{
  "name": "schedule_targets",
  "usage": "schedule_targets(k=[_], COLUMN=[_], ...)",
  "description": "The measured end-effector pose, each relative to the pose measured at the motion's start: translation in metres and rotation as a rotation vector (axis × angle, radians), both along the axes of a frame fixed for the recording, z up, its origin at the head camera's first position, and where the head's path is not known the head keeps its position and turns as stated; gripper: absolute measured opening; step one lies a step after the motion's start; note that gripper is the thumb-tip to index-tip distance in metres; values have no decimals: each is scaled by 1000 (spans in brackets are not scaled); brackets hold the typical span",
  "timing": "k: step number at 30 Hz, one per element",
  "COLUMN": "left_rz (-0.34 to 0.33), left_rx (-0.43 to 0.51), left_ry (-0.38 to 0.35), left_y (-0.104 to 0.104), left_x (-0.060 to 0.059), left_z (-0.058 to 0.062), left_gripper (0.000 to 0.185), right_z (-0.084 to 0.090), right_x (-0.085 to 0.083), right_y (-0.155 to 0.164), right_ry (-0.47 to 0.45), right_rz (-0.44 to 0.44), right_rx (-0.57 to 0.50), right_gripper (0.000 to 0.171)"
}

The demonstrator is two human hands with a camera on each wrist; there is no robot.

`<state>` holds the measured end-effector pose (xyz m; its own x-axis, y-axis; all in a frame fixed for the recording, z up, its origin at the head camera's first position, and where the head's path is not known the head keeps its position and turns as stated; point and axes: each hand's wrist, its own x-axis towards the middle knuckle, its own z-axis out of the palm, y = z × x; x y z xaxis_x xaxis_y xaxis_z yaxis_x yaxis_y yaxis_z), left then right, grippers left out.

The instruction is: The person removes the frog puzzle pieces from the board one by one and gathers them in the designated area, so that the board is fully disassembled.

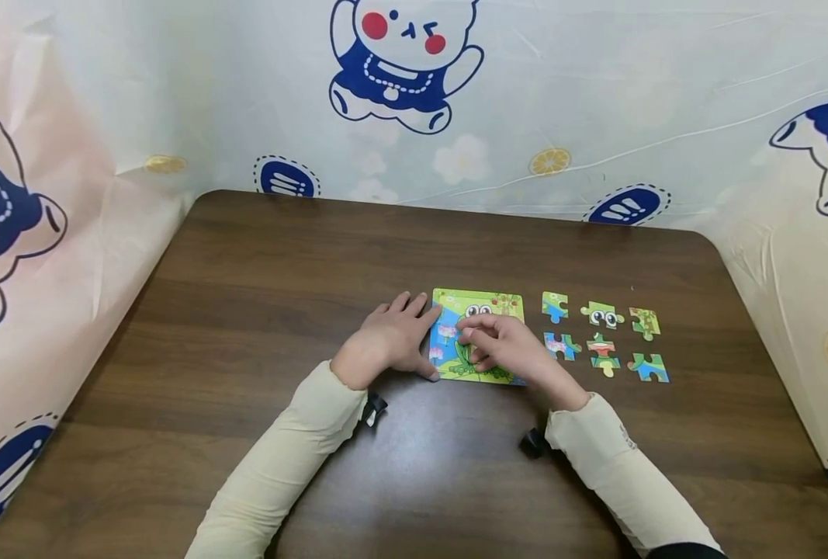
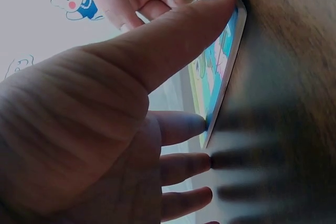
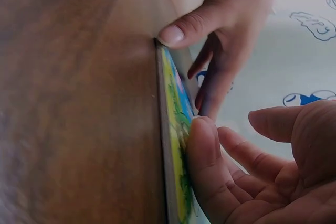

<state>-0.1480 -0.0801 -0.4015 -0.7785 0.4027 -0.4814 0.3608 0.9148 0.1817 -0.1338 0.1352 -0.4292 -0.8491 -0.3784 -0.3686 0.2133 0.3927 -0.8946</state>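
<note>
A colourful frog puzzle board (image 1: 479,304) lies flat on the brown table (image 1: 246,310). My left hand (image 1: 427,343) rests at the board's left edge. Its straight fingers (image 2: 184,125) touch that edge, and its thumb (image 2: 210,9) lies against the near left corner. My right hand (image 1: 472,347) is on top of the board. In the right wrist view its bent fingertips (image 3: 202,135) press on the picture side of the board (image 3: 176,124), with the thumb held apart and nothing between them. The hand hides what lies under it.
Several loose puzzle pieces lie in two rows to the right of the board, from one piece (image 1: 555,307) at the top left to another (image 1: 649,367) at the bottom right. A cartoon-print curtain (image 1: 414,93) encloses the table's back and sides.
</note>
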Motion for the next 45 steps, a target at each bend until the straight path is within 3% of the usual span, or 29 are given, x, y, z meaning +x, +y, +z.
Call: schedule_targets(k=[8, 18, 32, 45], left_rz=[-11, -10, -10, -12], left_rx=[-15, -9, -11, -14], left_ry=[9, 3, -1, 2], left_y=[2, 4, 4, 3], left_x=[-1, -1, -1, -1], left_z=[1, 2, 1, 0], left_gripper=[111, 110, 111, 112], right_z=[2, 2, 5, -1], right_x=[3, -2, -2, -2], right_y=[-5, -10, -12, -12], right_ry=[51, 143, 130, 146], right_rz=[1, 87, 107, 99], right_rx=[76, 204, 226, 179], right_gripper=[31, 30, 32, 27])
